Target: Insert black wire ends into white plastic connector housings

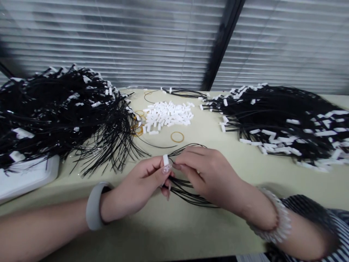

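Observation:
Between thumb and forefinger, my left hand (147,182) pinches a small white connector housing (165,160). Its lower fingers also wrap round a bundle of black wires (191,194), which trails off to the right beneath my other hand. Close beside the housing, the fingertips of my right hand (208,171) are pressed together on a thin black wire (172,161) at the housing's right side. Whether the wire's tip sits inside the housing I cannot tell. A yellow rubber band (177,137) lies just beyond my hands.
A heap of loose white housings (170,114) lies at the back middle. To the left rises a large pile of black wires (54,112), partly over a white tray (32,180). Wires with white housings (286,116) are stacked at right. Window blinds (122,40) stand behind the table.

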Action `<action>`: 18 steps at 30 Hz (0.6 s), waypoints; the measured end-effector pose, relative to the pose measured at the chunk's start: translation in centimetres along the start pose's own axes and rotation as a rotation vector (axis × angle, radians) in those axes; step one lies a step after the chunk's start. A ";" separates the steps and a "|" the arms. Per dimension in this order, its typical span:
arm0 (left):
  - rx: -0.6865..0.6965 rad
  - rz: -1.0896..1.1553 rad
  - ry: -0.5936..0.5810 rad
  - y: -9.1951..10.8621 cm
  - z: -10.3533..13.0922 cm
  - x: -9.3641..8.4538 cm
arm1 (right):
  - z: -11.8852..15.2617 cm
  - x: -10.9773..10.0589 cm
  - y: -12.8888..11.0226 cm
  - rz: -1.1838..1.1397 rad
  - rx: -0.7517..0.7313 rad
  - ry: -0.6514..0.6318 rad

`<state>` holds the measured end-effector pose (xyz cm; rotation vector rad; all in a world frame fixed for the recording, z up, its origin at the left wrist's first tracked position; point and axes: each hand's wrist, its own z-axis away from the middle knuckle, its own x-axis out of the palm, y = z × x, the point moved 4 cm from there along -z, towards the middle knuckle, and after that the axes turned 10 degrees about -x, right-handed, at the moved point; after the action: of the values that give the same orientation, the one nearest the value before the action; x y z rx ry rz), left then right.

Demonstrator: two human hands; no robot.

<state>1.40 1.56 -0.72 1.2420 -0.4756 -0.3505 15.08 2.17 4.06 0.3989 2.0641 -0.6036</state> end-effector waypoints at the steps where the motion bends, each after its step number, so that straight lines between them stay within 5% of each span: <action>1: 0.002 0.027 0.020 0.0 -0.1 0.0 | 0.0 -0.3 0.0 0.028 -0.020 0.052; 5: -0.008 0.091 0.139 0.0 -0.3 -0.3 | 0.3 -2.9 -0.5 0.206 -0.079 0.340; 11: 0.007 0.086 0.200 -0.3 -0.3 -0.6 | 0.4 -0.9 -0.6 0.109 -0.024 -0.206; 18: 0.010 0.114 0.236 -0.3 -0.4 -0.8 | 0.4 -0.7 0.2 0.349 -0.041 -0.261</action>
<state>0.92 2.17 -1.17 1.2419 -0.3437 -0.1032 15.82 2.03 4.45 0.6070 1.7038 -0.3794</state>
